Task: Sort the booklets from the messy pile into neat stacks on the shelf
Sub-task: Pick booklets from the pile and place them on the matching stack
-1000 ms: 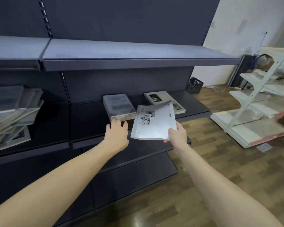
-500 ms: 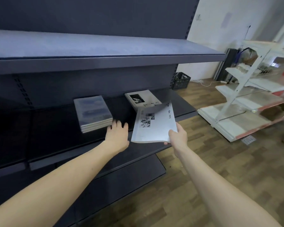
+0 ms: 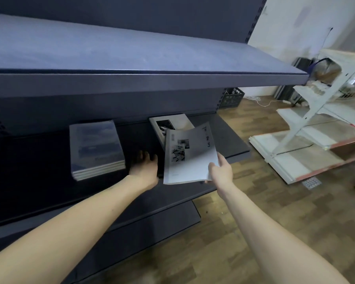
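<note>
Two bare hands are reaching toward the dark middle shelf [image 3: 230,138] of a metal rack. The right hand [image 3: 220,171] is pinching the lower right corner of a pale booklet [image 3: 190,156], thumb on the cover and the other fingers hidden beneath it; the booklet is hanging tilted above the shelf's front edge. Its cover is showing small black-and-white photographs and a line of dark lettering along the right side, too blurred to read. It is covering the near end of a white stack [image 3: 170,125] lying behind it on the shelf, whose top cover is bearing a dark photograph. The left hand [image 3: 146,168] is lying flat with fingers spread and empty, its fingertips fading into shadow, between that white stack and a bluish-grey stack [image 3: 95,146] further left, whose cover print is hard to make out. An upper shelf [image 3: 131,78] is overhanging both stacks and cutting off the rack's back panel.
</note>
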`<state>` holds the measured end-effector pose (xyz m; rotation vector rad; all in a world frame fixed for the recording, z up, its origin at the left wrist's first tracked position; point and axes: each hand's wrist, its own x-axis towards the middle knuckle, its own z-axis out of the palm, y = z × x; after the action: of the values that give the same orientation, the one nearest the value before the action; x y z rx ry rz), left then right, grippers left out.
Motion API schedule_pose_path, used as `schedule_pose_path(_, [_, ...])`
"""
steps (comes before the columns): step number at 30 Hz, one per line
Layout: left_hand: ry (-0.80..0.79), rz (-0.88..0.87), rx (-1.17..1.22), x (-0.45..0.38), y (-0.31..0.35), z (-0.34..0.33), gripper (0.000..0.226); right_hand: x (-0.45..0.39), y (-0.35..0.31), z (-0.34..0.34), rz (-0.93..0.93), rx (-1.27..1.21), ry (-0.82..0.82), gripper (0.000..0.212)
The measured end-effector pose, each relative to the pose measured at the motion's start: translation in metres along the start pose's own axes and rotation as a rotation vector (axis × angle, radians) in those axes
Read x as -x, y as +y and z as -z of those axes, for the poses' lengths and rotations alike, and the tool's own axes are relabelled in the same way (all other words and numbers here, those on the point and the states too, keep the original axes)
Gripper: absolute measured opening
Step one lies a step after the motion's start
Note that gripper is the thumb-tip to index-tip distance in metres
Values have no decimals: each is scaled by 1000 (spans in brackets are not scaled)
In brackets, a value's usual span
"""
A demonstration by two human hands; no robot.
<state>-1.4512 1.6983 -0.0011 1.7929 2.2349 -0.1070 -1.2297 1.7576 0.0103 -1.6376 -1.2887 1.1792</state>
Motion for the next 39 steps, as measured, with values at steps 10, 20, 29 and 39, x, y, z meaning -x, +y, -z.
schedule_pose_path(10, [-130, 148, 92, -27, 24, -9, 83, -75, 4, 15, 115, 328, -68, 54])
schedule_pose_path(20, [-112, 336, 138, -32, 62, -21, 84, -120, 14, 25, 405, 651, -325, 84])
schedule_pose_path(29, [-117, 413, 135, -40, 74, -12, 89, -139, 23, 34, 643, 821, -557, 113])
schedule_pose_path(39, [-186, 382, 204, -48, 64, 1, 100, -160, 5, 13, 578, 783, -601, 113])
